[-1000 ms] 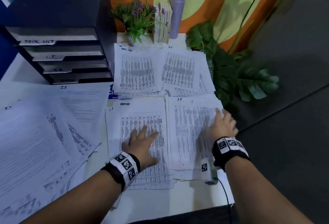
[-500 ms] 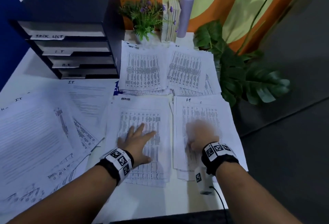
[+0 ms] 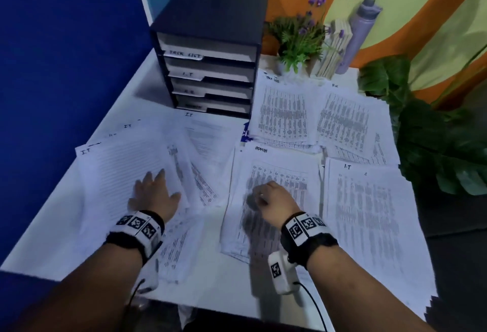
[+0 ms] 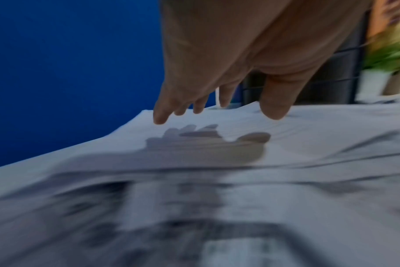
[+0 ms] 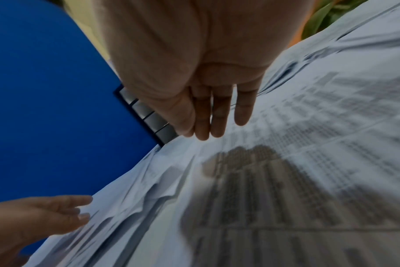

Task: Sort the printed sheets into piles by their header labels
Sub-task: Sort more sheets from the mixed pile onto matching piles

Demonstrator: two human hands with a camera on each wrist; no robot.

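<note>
left hand [image 3: 154,194] flat, fingers spread, above loose sheets [image 3: 126,173], frame left | right hand [image 3: 274,201] relaxed, empty, over ADMIN pile [image 3: 276,163], centre

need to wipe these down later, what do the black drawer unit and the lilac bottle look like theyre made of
Black drawer unit: probably laminated board or plastic; flat matte panels, grey tray fronts with paper labels. Lilac bottle: likely coated metal or plastic; smooth matte body, no see-through.
</note>
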